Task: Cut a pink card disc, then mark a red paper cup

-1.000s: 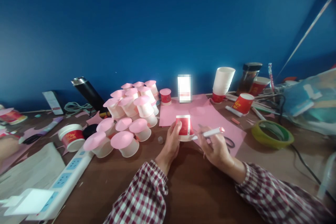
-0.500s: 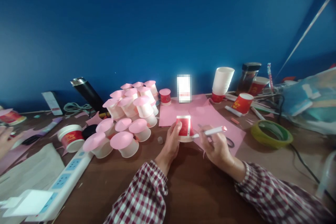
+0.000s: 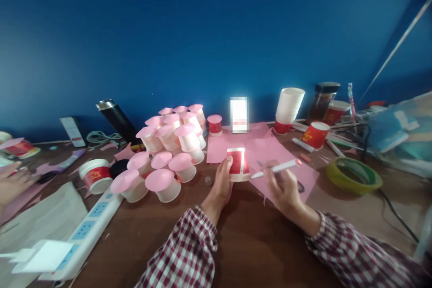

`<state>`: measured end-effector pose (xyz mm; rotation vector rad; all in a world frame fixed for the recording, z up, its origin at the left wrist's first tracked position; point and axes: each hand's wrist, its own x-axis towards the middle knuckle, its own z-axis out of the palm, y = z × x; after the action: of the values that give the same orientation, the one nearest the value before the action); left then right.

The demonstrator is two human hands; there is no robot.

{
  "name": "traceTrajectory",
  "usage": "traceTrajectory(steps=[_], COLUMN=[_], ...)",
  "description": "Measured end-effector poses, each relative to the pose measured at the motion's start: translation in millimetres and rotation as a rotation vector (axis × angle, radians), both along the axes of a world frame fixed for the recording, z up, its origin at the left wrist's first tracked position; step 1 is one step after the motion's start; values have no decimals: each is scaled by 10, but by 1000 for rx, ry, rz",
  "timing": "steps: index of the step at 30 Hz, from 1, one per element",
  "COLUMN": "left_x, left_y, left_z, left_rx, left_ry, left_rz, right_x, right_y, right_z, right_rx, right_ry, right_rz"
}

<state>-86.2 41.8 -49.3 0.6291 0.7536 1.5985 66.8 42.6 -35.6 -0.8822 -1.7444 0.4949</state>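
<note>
Cup (image 3: 238,164) upside down on pink paper (image 3: 270,157) on tabletop (image 3: 256,238), left hand (image 3: 221,184) fingers clasping it, right hand (image 3: 281,186) gripping marker (image 3: 275,168) beside it; many pink-capped cups (image 3: 168,153) done, plain cups (image 3: 288,105) left.

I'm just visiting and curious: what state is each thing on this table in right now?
Red paper cup: upside down, held by left hand.
White marker: gripped in right hand, tip toward the cup.
Pink-topped cups: inverted, piled.
White cup stack: nested, leaning.
Tape roll: lying flat.
</note>
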Motion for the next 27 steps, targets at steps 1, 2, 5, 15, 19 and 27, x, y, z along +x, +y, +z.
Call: traceTrajectory(steps=[1, 2, 5, 15, 19, 27], left_x=[-5, -11, -24, -51, -49, -25], left_y=[8, 15, 22, 54, 55, 46], left_z=[-7, -13, -12, -18, -39, -59], left_rx=[-10, -16, -1, -47, -40, -52], left_ry=[-25, -46, -73, -84, -55, -8], left_rz=[3, 5, -6, 1, -2, 7], right_x=[-1, -1, 1, 28, 14, -3], right_y=[-5, -11, -38, -94, -78, -84], right_z=[6, 12, 33, -1, 38, 77], right_rx=[-2, 6, 31, 25, 129, 155], right_ry=[27, 41, 59, 32, -50, -101], right_rz=[-8, -9, 18, 85, 75, 100])
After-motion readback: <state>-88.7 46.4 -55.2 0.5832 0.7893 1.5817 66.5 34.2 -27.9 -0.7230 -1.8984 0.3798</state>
